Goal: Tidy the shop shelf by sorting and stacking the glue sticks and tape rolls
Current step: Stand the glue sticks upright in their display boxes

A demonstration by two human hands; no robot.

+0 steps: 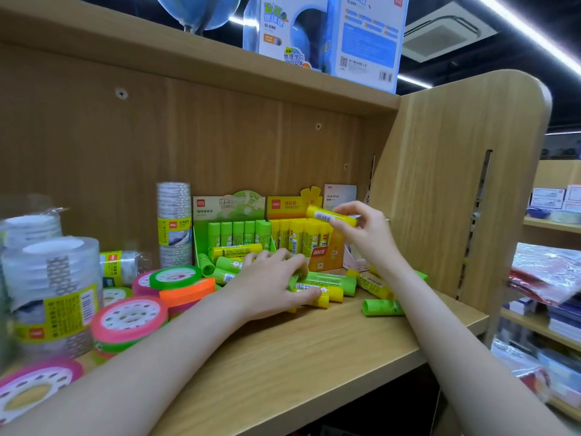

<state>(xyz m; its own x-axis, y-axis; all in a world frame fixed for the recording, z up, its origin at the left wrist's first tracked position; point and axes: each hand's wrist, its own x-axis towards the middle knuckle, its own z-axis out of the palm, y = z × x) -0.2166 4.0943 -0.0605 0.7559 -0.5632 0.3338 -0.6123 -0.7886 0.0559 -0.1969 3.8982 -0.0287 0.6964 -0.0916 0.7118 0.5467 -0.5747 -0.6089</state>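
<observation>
Left hand (270,283) low, palm down, fingers curled round lying yellow plastic glue stick (317,296). Right hand (364,234) raised, wrist bent, grip pinching second yellow cylindrical glue stick (327,216) held level. Both forearms bare, reaching forward.

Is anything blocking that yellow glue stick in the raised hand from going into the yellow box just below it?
Nothing visible blocks it. The right hand holds the yellow glue stick sideways just above the yellow display box, whose top is open. The box already looks tightly packed with upright sticks, so a free slot is hard to confirm.
</observation>
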